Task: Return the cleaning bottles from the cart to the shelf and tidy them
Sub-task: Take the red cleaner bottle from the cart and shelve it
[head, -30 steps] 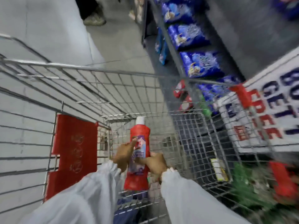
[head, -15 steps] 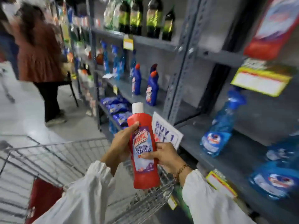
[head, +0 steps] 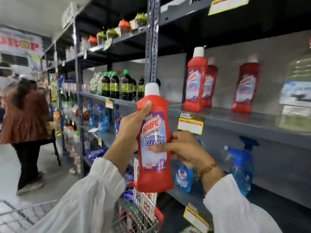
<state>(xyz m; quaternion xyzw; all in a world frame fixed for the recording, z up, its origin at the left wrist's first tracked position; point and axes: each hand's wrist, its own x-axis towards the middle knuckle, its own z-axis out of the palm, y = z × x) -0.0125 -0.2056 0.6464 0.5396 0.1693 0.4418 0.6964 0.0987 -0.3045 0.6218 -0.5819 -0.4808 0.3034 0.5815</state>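
A red bottle (head: 154,142) with a white cap and purple-blue label is held upright above the cart (head: 141,217). Three matching bottles (head: 195,81) are stood upright on the grey shelf (head: 235,120), two together, one apart.

Both arms wear long, loose white sleeves of a thin, softly creased fabric, gathered into puffed cuffs at the wrists. The left sleeve (head: 87,195) fills the near left of the view, and the right sleeve (head: 235,207) the near right. On the right wrist, just beyond the cuff, sits a gold-coloured chain bracelet (head: 207,169) with small links; both hands are bare, without gloves.
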